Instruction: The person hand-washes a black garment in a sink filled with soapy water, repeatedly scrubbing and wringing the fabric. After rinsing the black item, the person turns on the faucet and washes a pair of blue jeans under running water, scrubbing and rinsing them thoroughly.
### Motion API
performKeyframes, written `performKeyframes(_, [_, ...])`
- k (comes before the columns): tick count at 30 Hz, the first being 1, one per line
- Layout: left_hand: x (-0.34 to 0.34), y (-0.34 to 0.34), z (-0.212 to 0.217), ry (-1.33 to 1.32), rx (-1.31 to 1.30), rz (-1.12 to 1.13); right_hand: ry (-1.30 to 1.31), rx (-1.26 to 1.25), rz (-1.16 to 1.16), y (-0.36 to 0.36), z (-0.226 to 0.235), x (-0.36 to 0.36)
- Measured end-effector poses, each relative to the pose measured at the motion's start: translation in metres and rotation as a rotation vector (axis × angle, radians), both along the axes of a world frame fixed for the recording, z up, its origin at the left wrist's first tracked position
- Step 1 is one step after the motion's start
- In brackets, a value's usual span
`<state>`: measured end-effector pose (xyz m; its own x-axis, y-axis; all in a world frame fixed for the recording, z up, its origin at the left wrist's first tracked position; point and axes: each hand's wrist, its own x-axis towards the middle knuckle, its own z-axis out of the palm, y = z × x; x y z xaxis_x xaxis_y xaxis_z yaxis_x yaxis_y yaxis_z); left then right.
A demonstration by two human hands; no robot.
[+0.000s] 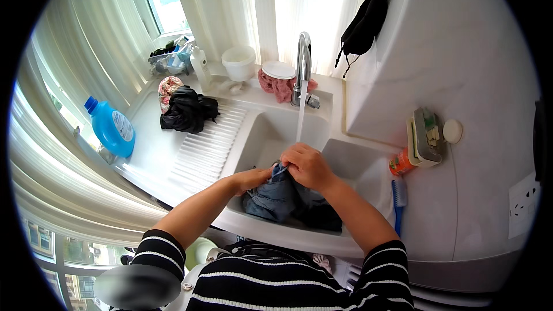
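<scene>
— Where are your hands?

— Your left hand [255, 177] and right hand [307, 165] are both clenched on the blue denim garment [280, 197], bunched together under the running water [300, 120] from the tap [303, 60].

— And the garment?

— It lies wet in the white sink [262, 132], so I judge the wash is midway. A dark heap of clothes [187, 109] waits on the ribbed drainboard [208, 144].

— Counts?

— One denim piece, one tap, one blue detergent bottle [109, 128], one blue brush [399, 196], two white tubs [239, 61].
</scene>
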<state>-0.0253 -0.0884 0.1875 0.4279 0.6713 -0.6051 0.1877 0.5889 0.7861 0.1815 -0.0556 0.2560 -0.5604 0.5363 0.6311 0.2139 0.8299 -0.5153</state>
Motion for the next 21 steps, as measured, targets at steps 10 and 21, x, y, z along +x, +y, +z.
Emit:
performKeyframes(10, [-0.023,0.009,0.077,-0.57,0.225,0.332,-0.254,0.05,-0.031,-0.042,0.035,0.021])
performKeyframes(21, [-0.001,-0.016,0.094,0.276,1.244,-0.014,-1.205,-0.396,-0.288,-0.047,0.025,-0.031])
